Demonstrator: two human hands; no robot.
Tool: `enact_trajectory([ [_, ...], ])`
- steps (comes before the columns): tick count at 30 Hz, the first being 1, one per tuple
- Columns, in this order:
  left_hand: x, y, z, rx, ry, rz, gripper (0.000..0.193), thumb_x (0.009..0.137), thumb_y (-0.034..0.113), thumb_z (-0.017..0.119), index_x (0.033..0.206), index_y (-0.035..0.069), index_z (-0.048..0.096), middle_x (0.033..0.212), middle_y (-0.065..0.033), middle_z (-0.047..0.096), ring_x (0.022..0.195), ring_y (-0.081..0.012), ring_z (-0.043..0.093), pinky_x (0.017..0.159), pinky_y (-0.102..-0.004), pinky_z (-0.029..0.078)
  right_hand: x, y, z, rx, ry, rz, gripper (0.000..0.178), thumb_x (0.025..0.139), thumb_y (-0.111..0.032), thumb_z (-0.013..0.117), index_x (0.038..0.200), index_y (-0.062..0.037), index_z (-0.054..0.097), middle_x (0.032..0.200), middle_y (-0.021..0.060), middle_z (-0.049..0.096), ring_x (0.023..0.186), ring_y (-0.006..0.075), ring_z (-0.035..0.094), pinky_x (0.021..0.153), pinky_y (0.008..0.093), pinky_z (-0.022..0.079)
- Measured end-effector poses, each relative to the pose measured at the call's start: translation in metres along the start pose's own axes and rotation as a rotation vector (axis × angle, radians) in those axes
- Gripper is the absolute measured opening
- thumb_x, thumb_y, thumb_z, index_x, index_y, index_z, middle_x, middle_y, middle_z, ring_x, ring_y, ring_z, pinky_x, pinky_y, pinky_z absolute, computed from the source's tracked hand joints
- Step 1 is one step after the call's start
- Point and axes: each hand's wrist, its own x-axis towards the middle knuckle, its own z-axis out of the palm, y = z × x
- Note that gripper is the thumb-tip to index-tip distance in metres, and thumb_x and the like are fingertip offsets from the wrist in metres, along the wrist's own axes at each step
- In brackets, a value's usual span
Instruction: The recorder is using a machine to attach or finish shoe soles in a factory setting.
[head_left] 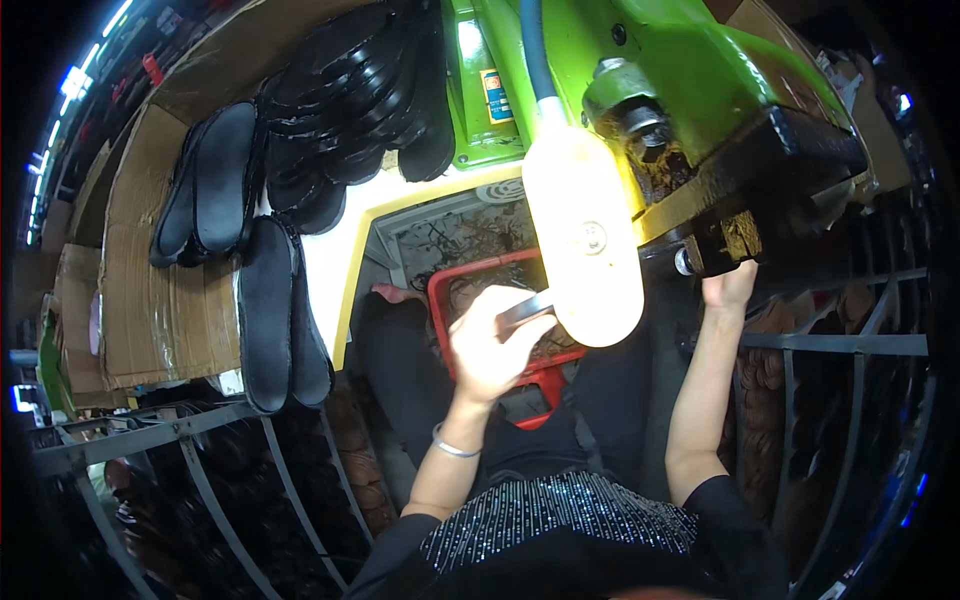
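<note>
From where I stand: person seated at the green machine, both hands up by its working end. Left hand has thumb and fingers closed in a pinch on a dark flat piece, edge showing between thumb and forefinger. Piece sits right beside the pale oval housing, far end out of sight behind it, so can't tell whether it touches anything there. Right hand is raised under the machine's head, just at the stained block; fingertips mostly hidden, so can't tell how far open they are or whether they have hold of anything.

Doing this well, my judgement: grip firm but not squeezing, so the piece doesn't bend; thumb flat along it, wrist loose, left fingertips well back from whatever works behind the housing. Feed slow and even, keep the edge square. Right hand wants a steady spot, clear of moving parts. Main risk looks like the piece twisting out of the pinch, or fingers drifting in too close.

Around: black soles piled at the left, upright ones against the cardboard box; red bin below the left hand, scraps inside, probably handy for offcuts
</note>
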Motion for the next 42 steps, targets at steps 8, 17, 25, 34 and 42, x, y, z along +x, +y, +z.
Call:
enact_trajectory([
  [8,0.015,0.008,0.017,-0.441,0.169,-0.221,0.033,0.068,0.005,0.076,0.096,-0.005,0.061,0.092,-0.0107,0.064,0.080,-0.0164,0.061,0.075,-0.0271,0.051,0.016,0.019,-0.056,0.019,0.196,0.035,0.043,0.079,0.006,0.052,0.121,-0.0019,0.050,0.115,0.0079,0.059,0.111,0.0178,0.052,0.100,0.0303,0.038],
  [17,0.003,-0.056,-0.043,-0.829,0.220,-0.505,0.038,0.070,-0.007,0.065,0.107,-0.007,0.058,0.098,-0.0123,0.062,0.088,-0.0190,0.060,0.082,-0.0282,0.047,-0.043,0.049,0.046,0.152,0.019,0.111,0.038,0.074,0.007,0.057,0.111,-0.0004,0.055,0.106,0.0104,0.062,0.096,0.0185,0.060,0.088,0.0311,0.048],
  [25,-0.063,-0.096,-0.046,-1.060,0.239,-0.729,0.038,0.081,-0.003,0.057,0.118,-0.002,0.049,0.106,-0.0120,0.057,0.097,-0.0204,0.058,0.086,-0.0314,0.048,-0.067,0.046,0.090,-0.191,-0.071,0.142,0.037,0.067,0.012,0.067,0.099,0.0021,0.053,0.084,0.0087,0.065,0.074,0.0128,0.063,0.071,0.0253,0.051],
  [34,-0.054,-0.066,0.010,-0.304,-0.773,-0.485,0.042,0.072,0.009,0.076,0.110,-0.002,0.060,0.098,-0.0083,0.067,0.087,-0.0162,0.062,0.081,-0.0293,0.048,-0.063,0.040,0.098,-0.668,-0.204,-0.044,0.038,0.061,-0.002,0.082,0.089,0.0027,0.058,0.083,0.0105,0.066,0.075,0.0136,0.064,0.069,0.0258,0.052],
  [42,0.003,-0.006,0.064,-0.306,-0.139,-0.237,0.018,0.078,0.009,0.071,0.090,-0.002,0.063,0.074,-0.0049,0.063,0.066,-0.0102,0.055,0.063,-0.0245,0.046,-0.109,0.061,0.036,-0.436,-0.149,0.315,0.050,0.068,-0.010,0.081,0.109,0.0018,0.056,0.096,0.0065,0.065,0.087,0.0144,0.061,0.082,0.0288,0.049],
])
